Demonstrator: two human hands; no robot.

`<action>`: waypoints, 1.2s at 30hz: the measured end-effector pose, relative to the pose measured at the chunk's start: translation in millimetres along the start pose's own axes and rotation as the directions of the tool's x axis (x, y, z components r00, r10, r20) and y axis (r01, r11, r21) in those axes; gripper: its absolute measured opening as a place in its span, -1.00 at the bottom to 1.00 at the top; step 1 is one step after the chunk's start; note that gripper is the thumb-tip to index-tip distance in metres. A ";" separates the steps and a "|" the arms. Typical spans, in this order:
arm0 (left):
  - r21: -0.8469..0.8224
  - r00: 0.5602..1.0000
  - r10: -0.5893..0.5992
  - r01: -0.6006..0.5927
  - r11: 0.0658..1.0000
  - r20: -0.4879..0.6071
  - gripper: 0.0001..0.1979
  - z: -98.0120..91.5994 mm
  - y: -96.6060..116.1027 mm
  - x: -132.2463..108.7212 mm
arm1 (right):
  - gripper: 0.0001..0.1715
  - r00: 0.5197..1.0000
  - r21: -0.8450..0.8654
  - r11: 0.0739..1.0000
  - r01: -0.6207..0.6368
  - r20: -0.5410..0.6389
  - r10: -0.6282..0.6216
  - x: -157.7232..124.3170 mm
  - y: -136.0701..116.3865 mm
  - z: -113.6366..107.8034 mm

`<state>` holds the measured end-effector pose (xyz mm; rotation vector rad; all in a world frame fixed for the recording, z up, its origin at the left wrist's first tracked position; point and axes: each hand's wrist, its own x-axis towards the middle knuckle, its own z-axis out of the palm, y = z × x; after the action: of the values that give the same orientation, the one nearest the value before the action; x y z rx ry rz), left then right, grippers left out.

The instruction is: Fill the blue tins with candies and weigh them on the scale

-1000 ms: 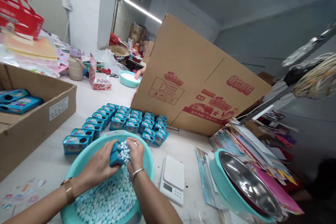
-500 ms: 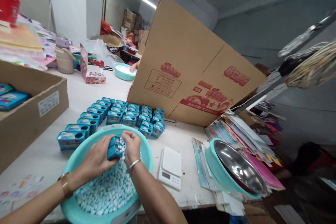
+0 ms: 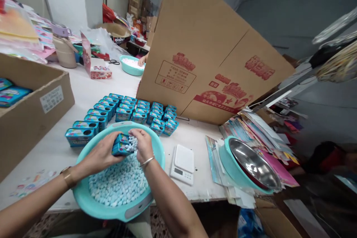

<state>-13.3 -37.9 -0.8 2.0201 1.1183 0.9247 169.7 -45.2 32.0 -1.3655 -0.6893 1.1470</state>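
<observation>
My left hand (image 3: 104,152) grips two small blue tins (image 3: 120,144) side by side above a turquoise basin (image 3: 83,202). Pale blue candies (image 3: 118,184) fill the basin's bottom. Against the tins' open ends, my right hand (image 3: 143,145) is curled around a clump of the same candies, some showing between its fingers and the tins. Several rows of similar blue tins (image 3: 124,113) stand upright on the table (image 3: 50,160) just beyond the basin.
A white scale (image 3: 182,163) sits right of the basin. Behind it leans a large cardboard box (image 3: 206,44). An open carton (image 3: 55,81) with blue tins stands left. A steel bowl (image 3: 255,163) rests in another turquoise basin at right. Another person's hand (image 3: 142,60) is at a far basin.
The view has tilted downward slightly. My left hand has turned the tins to lie more level, and my right hand stays by their ends with candies.
</observation>
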 end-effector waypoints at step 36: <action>0.104 0.995 -0.055 0.064 0.992 -0.088 -0.34 32.8 14.9 -0.1 | -0.72 0.998 0.194 0.981 0.021 -0.057 -0.011 8.1 9.0 1.6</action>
<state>19.8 -50.8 -6.9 2.0370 1.2927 0.9462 169.0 -38.6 21.7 -1.2195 -0.5325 1.1285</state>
